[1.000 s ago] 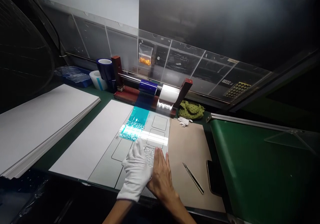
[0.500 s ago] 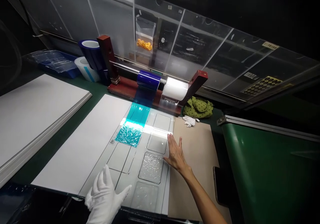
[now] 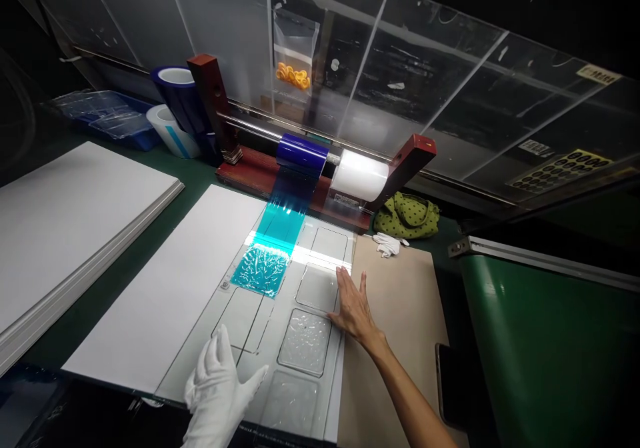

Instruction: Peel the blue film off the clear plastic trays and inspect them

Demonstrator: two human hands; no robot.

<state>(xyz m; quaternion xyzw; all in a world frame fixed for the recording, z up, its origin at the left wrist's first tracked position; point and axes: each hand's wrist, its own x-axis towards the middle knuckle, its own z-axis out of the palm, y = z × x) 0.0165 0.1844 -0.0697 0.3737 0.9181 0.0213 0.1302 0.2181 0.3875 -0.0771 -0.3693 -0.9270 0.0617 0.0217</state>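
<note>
Your left hand wears a white glove. Its fingers are spread apart, low over the pale panel. Your bare right hand has its fingers apart too, at the panel's right edge, just beside three clear film squares. One blue film piece lies farther off, on the panel. A blue roll and a white roll sit on the rack.

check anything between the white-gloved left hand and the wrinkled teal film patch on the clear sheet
Nothing visible: only the flat clear sheet lies between the white-gloved left hand and the wrinkled teal film patch.
</note>
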